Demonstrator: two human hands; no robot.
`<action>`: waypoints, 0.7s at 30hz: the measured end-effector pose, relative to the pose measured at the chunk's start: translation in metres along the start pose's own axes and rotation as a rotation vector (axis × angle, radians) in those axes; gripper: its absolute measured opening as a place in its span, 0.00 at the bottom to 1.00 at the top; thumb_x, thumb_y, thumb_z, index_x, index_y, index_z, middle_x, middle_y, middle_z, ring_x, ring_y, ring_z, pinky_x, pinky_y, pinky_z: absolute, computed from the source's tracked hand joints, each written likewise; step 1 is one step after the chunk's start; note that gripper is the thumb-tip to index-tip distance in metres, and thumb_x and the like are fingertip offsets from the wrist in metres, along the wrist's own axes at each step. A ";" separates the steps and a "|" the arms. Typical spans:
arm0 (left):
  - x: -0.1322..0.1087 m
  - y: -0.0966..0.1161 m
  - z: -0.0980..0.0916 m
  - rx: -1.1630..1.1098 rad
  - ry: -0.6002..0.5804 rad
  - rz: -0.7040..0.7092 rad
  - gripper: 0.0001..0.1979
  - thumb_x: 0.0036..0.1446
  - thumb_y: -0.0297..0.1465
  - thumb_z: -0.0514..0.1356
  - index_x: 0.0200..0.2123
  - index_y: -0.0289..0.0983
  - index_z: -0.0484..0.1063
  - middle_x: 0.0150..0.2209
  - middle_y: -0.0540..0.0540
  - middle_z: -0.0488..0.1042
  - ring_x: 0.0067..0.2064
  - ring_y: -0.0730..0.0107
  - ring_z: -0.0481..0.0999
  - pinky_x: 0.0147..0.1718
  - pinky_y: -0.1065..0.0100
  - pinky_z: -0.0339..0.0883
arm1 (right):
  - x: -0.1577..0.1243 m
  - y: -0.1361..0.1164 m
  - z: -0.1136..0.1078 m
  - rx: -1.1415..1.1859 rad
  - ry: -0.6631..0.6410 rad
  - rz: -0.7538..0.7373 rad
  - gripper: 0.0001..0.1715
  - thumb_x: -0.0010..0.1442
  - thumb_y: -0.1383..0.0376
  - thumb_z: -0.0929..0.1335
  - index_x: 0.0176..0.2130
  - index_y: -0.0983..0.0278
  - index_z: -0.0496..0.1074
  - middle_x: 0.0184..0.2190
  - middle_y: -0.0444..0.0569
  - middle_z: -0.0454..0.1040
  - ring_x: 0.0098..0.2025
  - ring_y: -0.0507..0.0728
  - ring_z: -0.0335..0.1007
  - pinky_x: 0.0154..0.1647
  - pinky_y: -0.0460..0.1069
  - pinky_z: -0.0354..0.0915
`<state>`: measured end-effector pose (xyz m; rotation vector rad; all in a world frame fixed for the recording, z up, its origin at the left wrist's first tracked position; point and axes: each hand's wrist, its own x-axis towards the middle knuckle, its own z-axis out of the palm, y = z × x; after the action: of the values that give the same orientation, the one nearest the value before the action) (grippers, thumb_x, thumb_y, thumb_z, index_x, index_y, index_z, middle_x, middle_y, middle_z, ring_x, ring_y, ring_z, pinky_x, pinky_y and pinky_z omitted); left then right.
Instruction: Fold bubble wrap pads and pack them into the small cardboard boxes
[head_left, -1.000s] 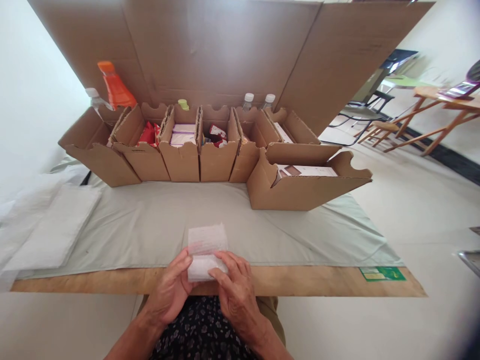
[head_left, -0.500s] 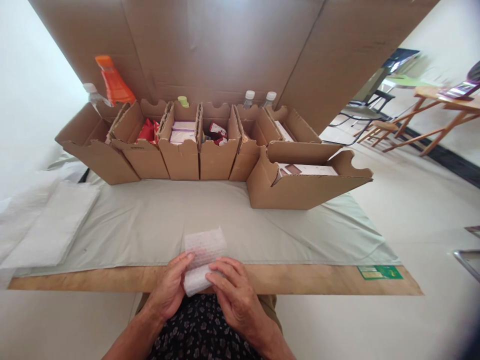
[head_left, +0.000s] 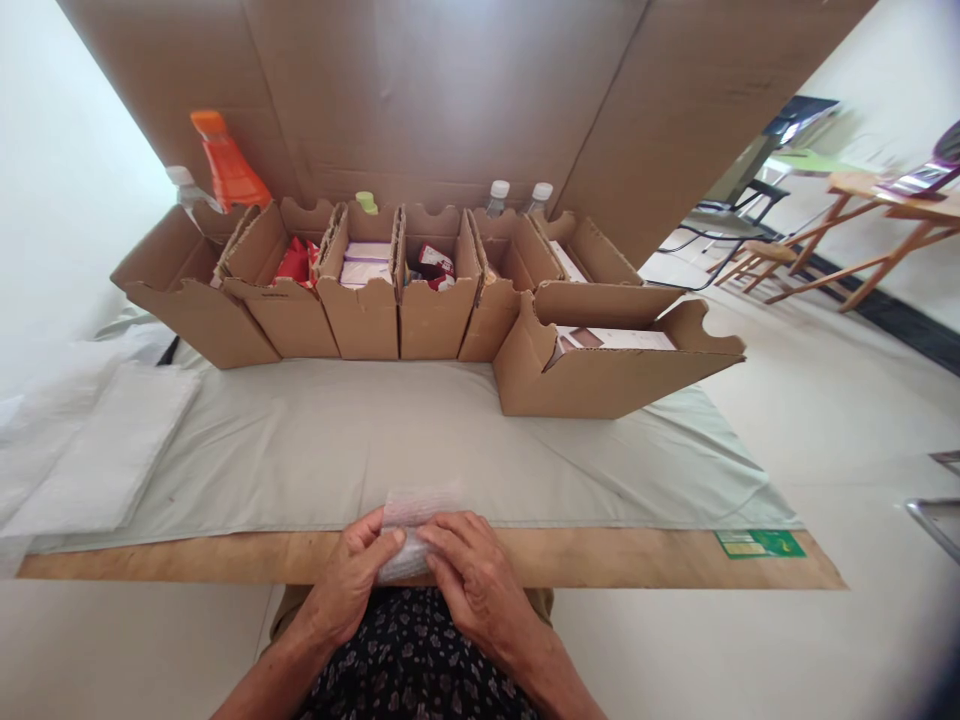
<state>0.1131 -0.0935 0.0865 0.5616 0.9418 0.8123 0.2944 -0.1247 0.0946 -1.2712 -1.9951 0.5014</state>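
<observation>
- Left hand (head_left: 349, 580) and right hand (head_left: 476, 575) work close together, both pinching the small translucent wrap (head_left: 406, 562) over the middle of the near edge of the surface (head_left: 622, 560)
- Even fingertip pressure and squared edges would likely keep the fold neat, as such thin wrap may spring open
- White sheets (head_left: 101, 450) lie stacked by the left edge
- Farther back, towards the right edge, an angled carton (head_left: 600, 385) holds a white box (head_left: 626, 340)
- Beyond, six cartons (head_left: 429, 330) stand in a row: red packets (head_left: 294, 262) second from left, pale packs (head_left: 366, 272) third, a dark red wrapper (head_left: 436, 266) fourth
</observation>
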 end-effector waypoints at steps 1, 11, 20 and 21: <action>0.001 0.000 -0.001 -0.016 0.003 -0.006 0.18 0.52 0.38 0.71 0.45 0.36 0.81 0.41 0.44 0.84 0.43 0.60 0.81 0.43 0.64 0.70 | -0.001 0.000 -0.002 -0.015 0.031 -0.014 0.19 0.64 0.74 0.65 0.53 0.61 0.70 0.47 0.53 0.76 0.47 0.60 0.72 0.48 0.57 0.72; 0.006 0.005 0.002 -0.155 0.115 -0.082 0.16 0.49 0.40 0.72 0.38 0.36 0.82 0.37 0.45 0.83 0.39 0.62 0.80 0.40 0.65 0.71 | -0.010 0.006 -0.009 -0.149 0.096 -0.083 0.20 0.64 0.75 0.65 0.53 0.61 0.70 0.49 0.53 0.76 0.52 0.62 0.70 0.52 0.59 0.67; 0.001 0.004 0.006 0.027 -0.059 0.065 0.24 0.50 0.39 0.73 0.50 0.38 0.78 0.45 0.44 0.82 0.48 0.60 0.77 0.51 0.65 0.66 | -0.013 0.012 -0.005 -0.011 0.101 0.200 0.12 0.62 0.65 0.70 0.47 0.59 0.74 0.51 0.53 0.74 0.52 0.64 0.71 0.52 0.60 0.69; 0.001 0.004 0.006 0.037 -0.048 0.075 0.23 0.51 0.39 0.72 0.49 0.38 0.78 0.45 0.45 0.81 0.48 0.60 0.77 0.50 0.65 0.65 | -0.016 0.013 -0.006 0.015 0.100 0.233 0.17 0.61 0.64 0.71 0.51 0.58 0.72 0.54 0.55 0.73 0.55 0.65 0.70 0.55 0.61 0.68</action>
<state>0.1178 -0.0905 0.0918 0.6490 0.8972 0.8466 0.3112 -0.1330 0.0842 -1.4991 -1.7679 0.5502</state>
